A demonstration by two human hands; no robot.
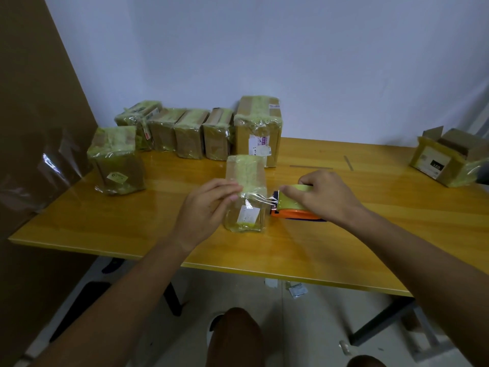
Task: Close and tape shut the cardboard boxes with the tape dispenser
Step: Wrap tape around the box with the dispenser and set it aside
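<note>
So we're mid-tape on the small cardboard box (pixel 245 193), standing upright near the middle of the yellow table (pixel 370 234). Left hand (pixel 203 207) sits on the box's left side, fingers curled round the edge, pressing the tape down on its near face. Right hand (pixel 325 197) is wrapped round the tape dispenser (pixel 293 207), just right of the box w/ a clear strip (pixel 267 201) stretched between them.

Looks like the wrap step's nearly done, imo. Next move prob needs a tilt of the dispenser so the blade cuts the strip, then smoothing the loose end flat.

Far left there's a row of taped boxes (pixel 190 133), and one open box (pixel 447 157) waits at the far right.
</note>
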